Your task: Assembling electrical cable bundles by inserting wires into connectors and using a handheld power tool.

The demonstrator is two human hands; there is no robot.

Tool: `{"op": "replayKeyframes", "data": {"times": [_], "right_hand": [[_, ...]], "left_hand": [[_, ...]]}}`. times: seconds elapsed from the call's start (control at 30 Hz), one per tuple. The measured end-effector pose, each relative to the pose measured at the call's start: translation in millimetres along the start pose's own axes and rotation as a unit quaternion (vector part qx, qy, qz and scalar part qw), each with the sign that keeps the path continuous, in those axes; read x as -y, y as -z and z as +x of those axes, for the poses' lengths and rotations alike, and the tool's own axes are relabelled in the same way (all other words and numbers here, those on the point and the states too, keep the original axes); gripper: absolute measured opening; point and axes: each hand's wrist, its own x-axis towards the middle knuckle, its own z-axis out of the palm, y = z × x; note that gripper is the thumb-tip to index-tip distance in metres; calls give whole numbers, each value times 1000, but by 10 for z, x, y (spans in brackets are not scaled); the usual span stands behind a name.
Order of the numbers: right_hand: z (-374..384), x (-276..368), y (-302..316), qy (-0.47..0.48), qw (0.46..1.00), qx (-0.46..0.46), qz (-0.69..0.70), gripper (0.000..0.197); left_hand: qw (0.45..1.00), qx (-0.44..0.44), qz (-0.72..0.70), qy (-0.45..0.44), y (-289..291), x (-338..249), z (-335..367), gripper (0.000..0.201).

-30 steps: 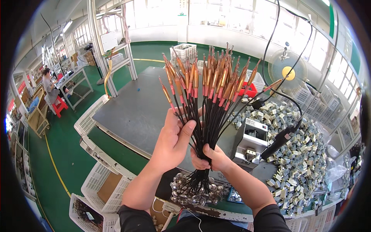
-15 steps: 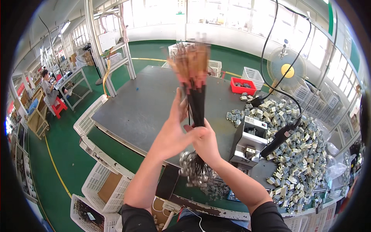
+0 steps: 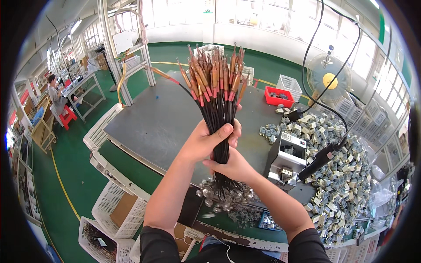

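Note:
A thick bundle of black wires [image 3: 215,110] stands upright over the near part of the table, in both my hands. Its upper ends fan out, each with a red and copper-brown sleeve and a thin tip. One wire leans far out to the left. My left hand [image 3: 213,133] is wrapped round the middle of the bundle, thumb across the front. Just below, my right hand [image 3: 230,164] closes round the lower part. Under it hang several shiny, round metallic ends [image 3: 221,197] in a cluster.
The grey table [image 3: 153,127] spreads ahead. Right of my hands stands a small metal machine [image 3: 286,160], beside a black handheld tool [image 3: 322,158] on a cable. A large heap of small connector-like parts [image 3: 342,175] covers the right side. A red bin [image 3: 279,96] sits at the back; white crates [image 3: 118,206] are lower left.
The blurred bundle is now still, with its upper ends spread wider. My left hand has moved up from beside the bundle and wrapped round it, above the right.

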Motion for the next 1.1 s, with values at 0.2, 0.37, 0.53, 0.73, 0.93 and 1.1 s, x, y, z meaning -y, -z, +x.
{"op": "replayKeyframes", "data": {"times": [0.2, 0.37, 0.53, 0.73, 0.93, 1.1], "right_hand": [[154, -481, -128, 83, 986, -90, 110, 38], [160, -398, -180, 18, 990, -94, 100, 37], [154, -422, -189, 31, 988, -93, 122, 35], [163, -487, -178, 26, 988, -78, 129, 34], [175, -521, -166, 34, 987, -76, 134, 35], [169, -478, -163, 42, 987, -74, 133, 30]], "left_hand": [[949, -119, 290, 27, 107, 14, -126, 59], [943, -190, 271, 39, 108, -110, -249, 51], [913, -220, 341, -49, 78, -121, -233, 41], [878, -253, 397, -83, -5, -107, -226, 30], [889, -277, 362, -46, -57, -124, -230, 29], [903, -262, 338, -46, 36, -102, -253, 31]]}}
